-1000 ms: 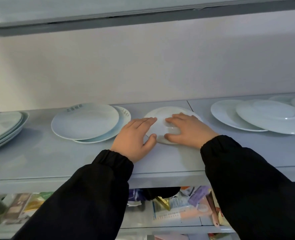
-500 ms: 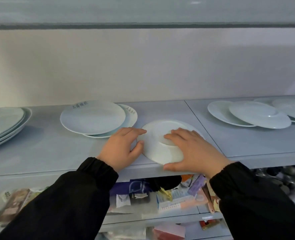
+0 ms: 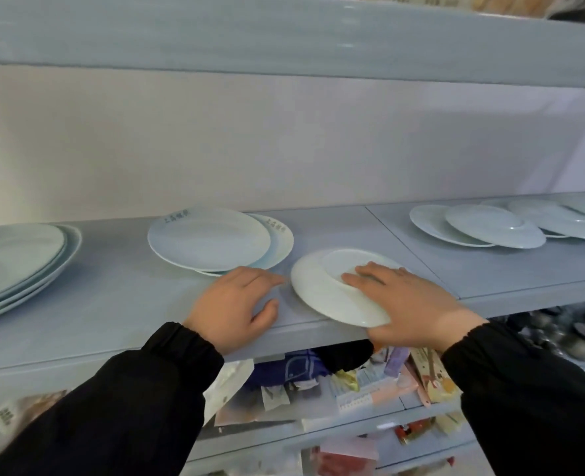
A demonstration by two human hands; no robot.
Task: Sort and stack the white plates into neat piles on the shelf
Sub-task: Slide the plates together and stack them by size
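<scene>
Right hand [image 3: 411, 305]: my grip holds the upturned round white ceramic plate [image 3: 325, 290], centre frame.
Left hand [image 3: 236, 305]: flat, grip wide, holding nothing.
Advice: I'd lift clear of the shelf [image 3: 112, 304] edge.

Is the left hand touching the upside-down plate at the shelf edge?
Apart. The head view shows a strip of bare shelf between the left hand and the rim of the upside-down plate; only the right hand rests on it.
</scene>
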